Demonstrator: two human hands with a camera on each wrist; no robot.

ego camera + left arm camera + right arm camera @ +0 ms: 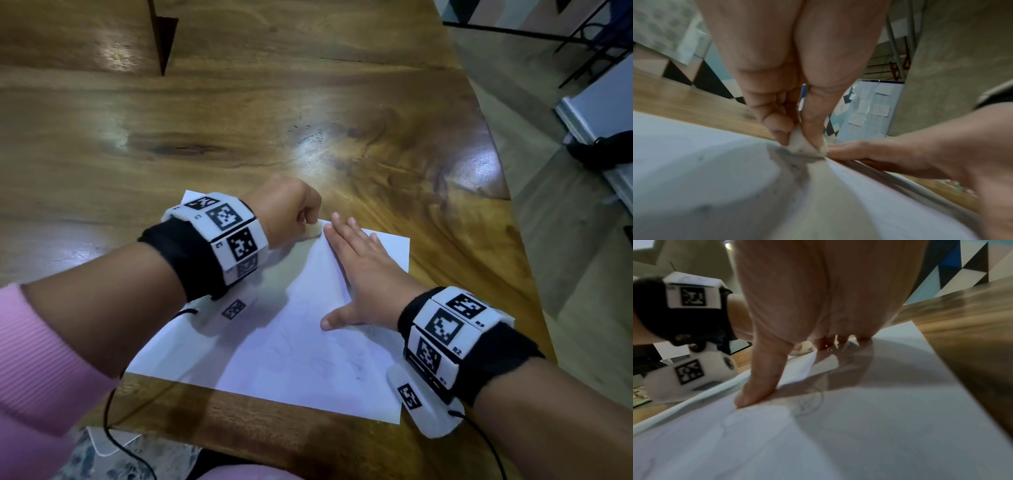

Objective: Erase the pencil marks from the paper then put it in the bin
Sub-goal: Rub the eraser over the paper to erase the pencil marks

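Observation:
A white sheet of paper (291, 346) with faint pencil marks lies on the wooden table (239, 120). My left hand (291, 212) pinches a small white eraser (315, 229) between thumb and fingers and presses it onto the sheet's far part. The left wrist view shows the eraser (801, 144) against the paper (694, 170), with grey smudges beside it. My right hand (356, 270) lies flat on the sheet, fingers straight, thumb spread out. In the right wrist view its thumb (756, 386) presses the paper (859, 426) near a faint pencil circle (809, 404).
The table's right edge (513, 212) curves away to a concrete floor. Black metal legs (582, 41) and a white panel (596, 113) stand beyond it. A dark wedge-shaped gap (164, 37) cuts into the table top at the back left. No bin is in sight.

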